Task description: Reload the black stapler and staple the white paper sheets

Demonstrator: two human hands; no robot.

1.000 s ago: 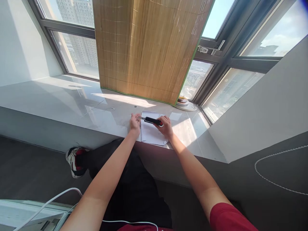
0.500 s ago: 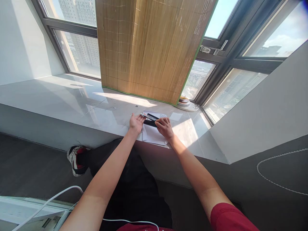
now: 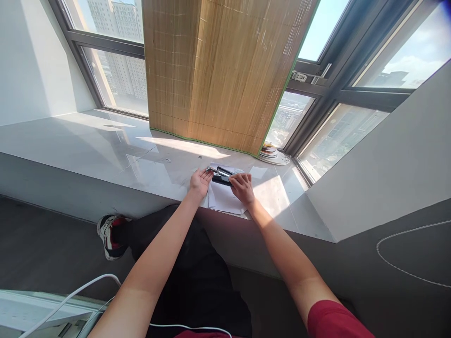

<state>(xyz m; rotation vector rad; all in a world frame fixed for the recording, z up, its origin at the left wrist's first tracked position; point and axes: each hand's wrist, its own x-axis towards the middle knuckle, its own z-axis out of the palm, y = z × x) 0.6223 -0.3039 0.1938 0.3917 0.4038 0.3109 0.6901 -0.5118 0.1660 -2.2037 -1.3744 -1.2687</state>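
A black stapler is swung open, its silver metal inner part showing between the two black arms. My right hand is closed around its right end, above some white sheets of paper. To the left, my left hand is turned palm up with fingers stretched out, their tips at the stapler's metal front end. A small silvery piece shows at those fingertips; whether it is loose or part of the stapler I cannot tell.
The papers lie on a pale tiled window sill. A bamboo blind hangs behind. Stacked round plates or discs rest in the right corner. A white cable runs at lower left, and a beaded cord hangs at right.
The stapler and my right hand have shifted slightly to the right, and the stapler's metal part shows more. My left hand stays palm up in nearly the same place.
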